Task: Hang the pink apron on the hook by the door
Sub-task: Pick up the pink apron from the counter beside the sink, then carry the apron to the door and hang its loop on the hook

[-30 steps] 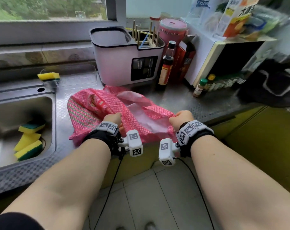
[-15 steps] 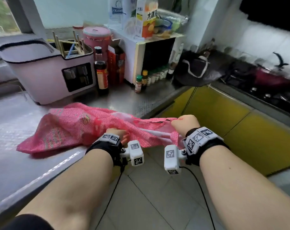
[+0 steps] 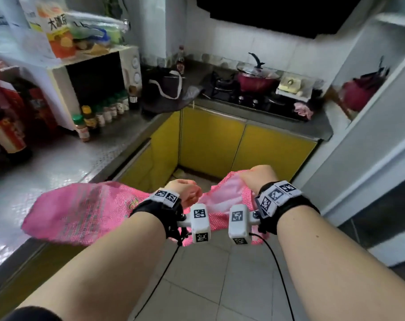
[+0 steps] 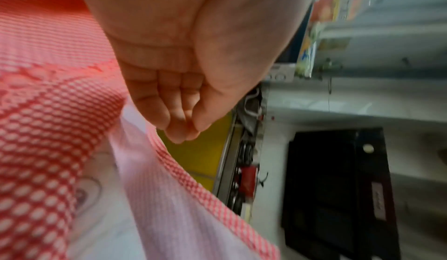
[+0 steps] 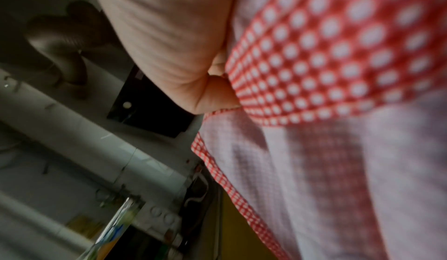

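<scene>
The pink checked apron hangs in the air between my hands, its long end trailing left over the counter edge. My left hand grips its top edge in a closed fist, fingers curled beside the cloth. My right hand grips the other part of the top edge, and the checked fabric runs out from under its fingers. No hook or door shows in any view.
A steel counter runs along the left with a microwave, spice bottles and a dark sauce bottle. Yellow cabinets fill the corner ahead. A stove holds a red pot. A white unit stands right. Tiled floor lies below.
Both hands have lifted the apron off the counter and swung it right, away from the sink. The view has turned from the window toward the stove corner.
</scene>
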